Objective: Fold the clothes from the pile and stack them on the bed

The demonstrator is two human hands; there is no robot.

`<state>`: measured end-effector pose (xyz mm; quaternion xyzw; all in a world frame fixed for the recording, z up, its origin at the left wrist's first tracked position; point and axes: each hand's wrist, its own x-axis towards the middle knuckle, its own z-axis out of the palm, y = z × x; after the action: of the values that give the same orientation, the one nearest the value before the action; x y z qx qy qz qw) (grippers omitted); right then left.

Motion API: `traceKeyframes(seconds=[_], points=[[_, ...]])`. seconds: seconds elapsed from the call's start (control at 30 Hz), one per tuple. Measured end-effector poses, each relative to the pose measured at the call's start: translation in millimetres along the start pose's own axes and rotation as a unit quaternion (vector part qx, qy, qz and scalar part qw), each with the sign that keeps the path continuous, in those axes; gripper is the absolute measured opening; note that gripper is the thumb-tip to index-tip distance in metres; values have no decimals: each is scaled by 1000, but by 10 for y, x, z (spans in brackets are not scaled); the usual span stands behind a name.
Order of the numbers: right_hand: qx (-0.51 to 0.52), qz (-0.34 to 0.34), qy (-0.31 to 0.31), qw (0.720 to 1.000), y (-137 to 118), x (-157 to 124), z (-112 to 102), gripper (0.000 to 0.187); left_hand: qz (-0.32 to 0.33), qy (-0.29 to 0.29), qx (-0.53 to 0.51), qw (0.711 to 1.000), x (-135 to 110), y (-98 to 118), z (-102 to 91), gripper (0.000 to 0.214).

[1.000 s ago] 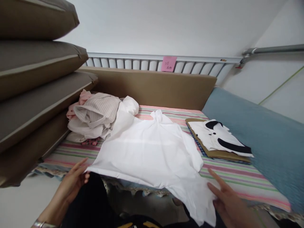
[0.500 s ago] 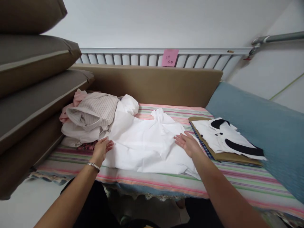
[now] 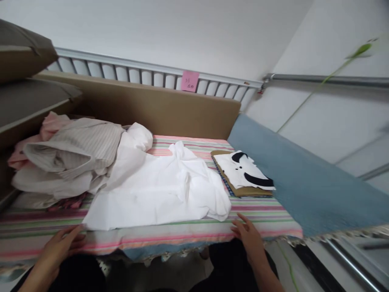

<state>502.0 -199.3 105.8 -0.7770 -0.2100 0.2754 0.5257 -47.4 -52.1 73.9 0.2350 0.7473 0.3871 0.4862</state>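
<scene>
A plain white garment [image 3: 152, 186] lies spread flat and a little creased on the striped cover. My left hand [image 3: 62, 247] is beside its lower left corner, fingertips at the fabric's edge and fingers loosely stretched out. Whether they touch the fabric I cannot tell. Right of the garment's lower right end, my right hand [image 3: 246, 235] hovers over the cover's front edge with its fingers apart, holding nothing. A folded white garment with black trim [image 3: 232, 168] tops a small stack of folded clothes farther right.
At the left, a loose heap of clothes [image 3: 82, 150] borders the white garment, beside stacked brown cushions [image 3: 27, 105]. A brown backrest [image 3: 158, 107] runs behind the striped cover [image 3: 182, 233], below a radiator [image 3: 121, 75] with a pink note [image 3: 190, 81]. A blue cover [image 3: 282, 162] slopes at the right.
Both hands have come back from above the garment to the front edge. The garment's right part now looks gathered or tucked in. My view has turned to the right.
</scene>
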Motion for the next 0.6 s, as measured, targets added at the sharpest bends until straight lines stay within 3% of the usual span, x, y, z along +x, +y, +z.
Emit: traceKeyframes(seconds=[0.17,0.37,0.47,0.6], points=[[71,46,-33,996,-107,-22,287,72,-76,-25,1,997,2,143,122,30],[106,65,-63,990,-60,32,464,53,-73,-31,-7,997,-60,159,182,18],[111,73,-86,987,-95,118,454,39,-64,3,-41,997,-87,189,214,14],[106,91,-103,985,-173,256,291,30,-55,-4,-33,998,-63,196,195,18]])
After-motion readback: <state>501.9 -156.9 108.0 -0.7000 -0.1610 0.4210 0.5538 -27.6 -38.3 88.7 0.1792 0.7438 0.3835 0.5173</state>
